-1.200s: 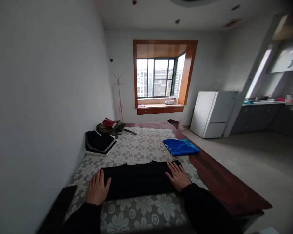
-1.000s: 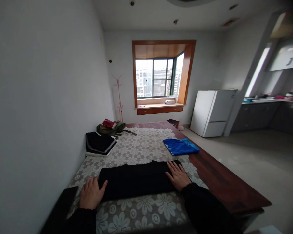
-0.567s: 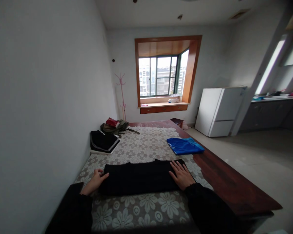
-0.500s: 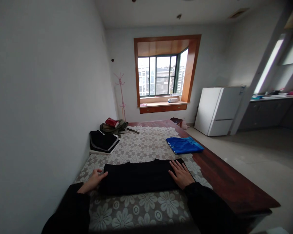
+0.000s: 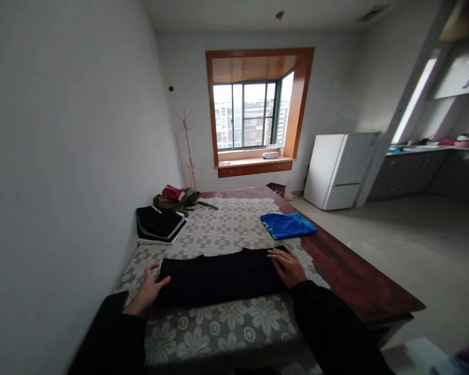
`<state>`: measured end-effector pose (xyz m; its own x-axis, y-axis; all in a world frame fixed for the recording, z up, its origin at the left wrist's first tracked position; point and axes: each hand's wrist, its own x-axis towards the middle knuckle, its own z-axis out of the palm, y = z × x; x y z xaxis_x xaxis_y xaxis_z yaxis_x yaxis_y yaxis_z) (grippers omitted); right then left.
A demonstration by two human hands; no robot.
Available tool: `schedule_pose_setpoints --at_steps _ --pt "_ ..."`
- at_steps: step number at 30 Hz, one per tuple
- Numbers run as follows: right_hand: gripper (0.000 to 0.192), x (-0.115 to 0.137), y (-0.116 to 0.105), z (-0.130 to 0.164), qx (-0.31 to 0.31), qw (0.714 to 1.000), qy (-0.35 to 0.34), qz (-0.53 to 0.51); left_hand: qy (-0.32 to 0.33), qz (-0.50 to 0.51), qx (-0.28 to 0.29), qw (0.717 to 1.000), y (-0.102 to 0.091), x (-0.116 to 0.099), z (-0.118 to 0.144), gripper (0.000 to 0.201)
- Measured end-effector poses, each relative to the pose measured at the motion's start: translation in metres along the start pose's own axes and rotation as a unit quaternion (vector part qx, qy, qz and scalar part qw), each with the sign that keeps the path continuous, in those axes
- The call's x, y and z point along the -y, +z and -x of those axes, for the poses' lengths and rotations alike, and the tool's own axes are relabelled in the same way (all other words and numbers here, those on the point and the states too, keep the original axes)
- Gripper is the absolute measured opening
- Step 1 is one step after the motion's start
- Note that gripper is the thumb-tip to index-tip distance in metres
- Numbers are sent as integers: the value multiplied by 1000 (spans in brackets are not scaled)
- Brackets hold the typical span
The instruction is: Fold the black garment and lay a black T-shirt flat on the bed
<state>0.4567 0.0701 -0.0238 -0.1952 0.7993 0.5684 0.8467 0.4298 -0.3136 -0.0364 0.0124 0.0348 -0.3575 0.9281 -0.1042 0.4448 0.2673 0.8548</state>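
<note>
- Black garment (image 5: pixel 222 276) lies folded into a long flat strip across the near part of the surface (image 5: pixel 347 281), on the lace cloth (image 5: pixel 234 229).
- Left hand (image 5: pixel 148 289) is at the strip's 9 o'clock end, fingers spread and loosely curled, thumb against the fabric edge. It is open and clamped on nothing.
- Right hand (image 5: pixel 287 266) is at the 3 o'clock end, lying flat on top of the fabric with the fingers pointing toward 10 o'clock. It is open and pressing, not gripping.
- Change from about a second ago: the left hand was palm-down partly on the strip's left end. Now it is off the top, beside the end, tilted with the thumb at the edge.
- The right hand has barely shifted and stays flat on its end. The strip keeps the same shape and place.
- My read: the right hand is pinning one end while the left resets at the other.
- Blue garment (image 5: pixel 287 225) lies folded at 1 o'clock of the strip, well apart.
- Dark folded stack (image 5: pixel 159 224) sits at 11 o'clock near the wall, with a bag (image 5: pixel 177 198) beyond it.
</note>
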Motion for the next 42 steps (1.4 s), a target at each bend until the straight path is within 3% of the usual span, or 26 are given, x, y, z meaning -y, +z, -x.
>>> schedule_pose_setpoints --at_steps 2,4,8,12,14,17,19,21,22,24,26,29,32,35,39,42 --pt "34 -5 -8 -1 -113 991 -9 -65 -10 41 -23 999 -7 0 -4 68" --pt "30 -9 -13 -1 -177 976 25 -121 -22 74 -48 996 -19 -3 -8 67" --pt "30 -11 -18 0 -142 955 107 -236 -44 174 -46 983 -47 -18 -4 61" --pt "33 3 -28 -5 -117 907 167 -369 -39 245 25 969 -60 -61 8 64" --pt "36 24 -36 -15 -77 860 184 -469 -14 264 58 963 -55 -94 14 64" --pt "45 68 -47 -37 78 758 185 -621 47 307 109 944 -34 -151 25 63" --pt "54 96 -53 -53 166 686 179 -685 85 357 232 901 -13 -181 34 56" --pt "62 113 -55 -64 204 633 192 -722 123 382 300 865 10 -196 41 52" --pt "64 116 -53 -68 206 619 207 -729 138 382 306 861 21 -197 42 51" --pt "58 112 -47 -70 180 629 251 -713 151 360 283 876 43 -184 42 49" --pt "51 98 -36 -65 143 668 298 -667 148 327 254 898 64 -159 38 48" --pt "71 71 -22 -53 103 721 335 -597 176 255 213 927 90 -118 32 45" --pt "85 50 -22 -43 107 749 338 -560 256 131 193 938 112 -91 31 38" --pt "92 38 -29 -38 120 786 316 -518 338 -6 209 918 134 -78 34 40" --pt "82 27 -29 -35 94 902 224 -357 411 -193 202 868 161 -66 36 48" --pt "75 19 -20 -27 109 950 210 -204 444 -282 170 833 173 -57 38 52"
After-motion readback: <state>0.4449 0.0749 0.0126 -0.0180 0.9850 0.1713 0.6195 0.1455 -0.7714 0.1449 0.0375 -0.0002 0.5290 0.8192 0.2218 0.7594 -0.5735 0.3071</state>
